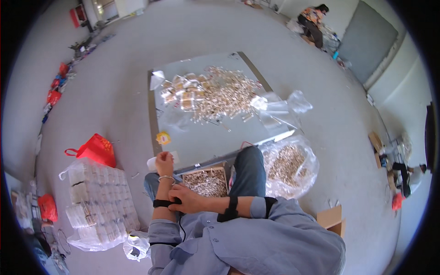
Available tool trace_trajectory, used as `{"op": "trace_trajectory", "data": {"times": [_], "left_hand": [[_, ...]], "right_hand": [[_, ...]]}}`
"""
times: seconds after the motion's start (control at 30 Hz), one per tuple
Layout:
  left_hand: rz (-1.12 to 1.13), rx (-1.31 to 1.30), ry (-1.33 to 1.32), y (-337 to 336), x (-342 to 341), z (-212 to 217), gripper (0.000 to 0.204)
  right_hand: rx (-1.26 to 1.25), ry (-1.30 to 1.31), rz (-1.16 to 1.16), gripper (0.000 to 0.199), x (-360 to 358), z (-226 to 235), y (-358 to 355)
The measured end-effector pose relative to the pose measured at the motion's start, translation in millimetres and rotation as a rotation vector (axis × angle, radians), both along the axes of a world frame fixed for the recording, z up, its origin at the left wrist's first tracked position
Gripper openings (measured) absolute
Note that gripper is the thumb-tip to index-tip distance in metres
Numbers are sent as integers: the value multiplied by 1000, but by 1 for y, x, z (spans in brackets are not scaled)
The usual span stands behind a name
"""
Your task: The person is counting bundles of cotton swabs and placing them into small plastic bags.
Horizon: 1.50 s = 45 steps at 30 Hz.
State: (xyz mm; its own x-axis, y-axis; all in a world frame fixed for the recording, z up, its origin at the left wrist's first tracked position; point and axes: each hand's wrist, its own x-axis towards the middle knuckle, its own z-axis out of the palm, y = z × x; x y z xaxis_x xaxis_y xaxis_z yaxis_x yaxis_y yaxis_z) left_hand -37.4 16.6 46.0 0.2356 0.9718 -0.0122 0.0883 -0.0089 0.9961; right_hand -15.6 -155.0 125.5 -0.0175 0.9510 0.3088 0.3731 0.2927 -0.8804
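Note:
My left hand [164,163] is raised over the near left edge of the table, fingers curled in, with no object visible in them. A thin metal bracelet [166,177] circles that wrist. Farther up the same forearm is a black strap [161,203], and my right hand [187,200] reaches across and grips it with thumb and fingers. Another black strap [232,205] is wrapped around my right forearm. Between my knees, below the hands, sits a cardboard box [225,182] filled with small pale cylindrical pieces [204,181]. A white item [152,163] lies beside my left hand.
On the table [206,142] lie a heap of small cylinders [227,94], clear packs [188,100] and a yellow item [163,138]. A clear bag of pieces [288,166] is at right. Stacked packs [101,199] and a red bag [97,150] are at left. Another person [313,22] sits far right.

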Motion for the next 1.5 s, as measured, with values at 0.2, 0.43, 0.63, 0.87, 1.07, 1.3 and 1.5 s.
{"op": "trace_trajectory", "data": {"times": [0.2, 0.43, 0.63, 0.87, 1.07, 1.3, 1.5], "left_hand": [[45, 115, 235, -12, -14, -16, 8], [-96, 356, 437, -33, -8, -9, 12], [-309, 320, 641, -46, -25, -21, 18], [-301, 485, 839, -60, -22, -16, 36], [-200, 595, 922, -38, -10, -18, 51], [-171, 556, 843, -23, -11, -49, 45], [-165, 540, 681, -26, -12, -53, 40]], "right_hand": [[79, -32, 51, 45, -16, 28, -17], [287, -152, 115, 21, -4, 12, -5], [-45, -204, -166, 13, 82, -48, 3], [-348, -234, -496, 17, 156, -97, 2], [-307, -286, -590, 19, 178, -98, 40], [-167, -570, -549, 26, 174, -86, 133], [-21, -907, -532, 22, 174, -98, 199]]}}
